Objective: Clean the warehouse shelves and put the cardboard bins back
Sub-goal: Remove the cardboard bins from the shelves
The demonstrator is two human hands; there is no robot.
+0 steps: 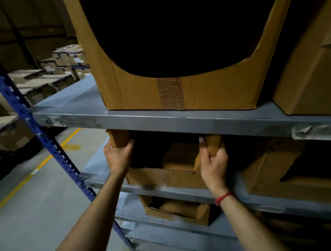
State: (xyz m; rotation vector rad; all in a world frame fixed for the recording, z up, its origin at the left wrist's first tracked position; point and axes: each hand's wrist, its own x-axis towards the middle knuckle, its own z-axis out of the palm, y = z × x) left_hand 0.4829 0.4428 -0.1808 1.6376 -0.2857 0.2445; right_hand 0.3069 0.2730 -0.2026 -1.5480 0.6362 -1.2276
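A brown cardboard bin (pixel 161 177) with a cut-out front sits on the middle grey shelf (pixel 104 182), its top tucked under the shelf above (pixel 160 119). My left hand (pixel 118 156) grips the bin's upper left corner. My right hand (pixel 212 161), with a red band at the wrist, grips its upper right front edge. Smaller brown packages lie inside the bin. A large cardboard bin (pixel 178 92) with a taped front stands on the upper shelf, right over my hands.
More bins stand to the right on the upper shelf (pixel 310 77) and middle shelf (pixel 288 175), and another bin (pixel 176 213) sits on the shelf below. A blue perforated upright (pixel 47 142) runs diagonally at left. Stacked cartons (pixel 63 61) line the far aisle; a yellow floor line (pixel 39 166) runs along it.
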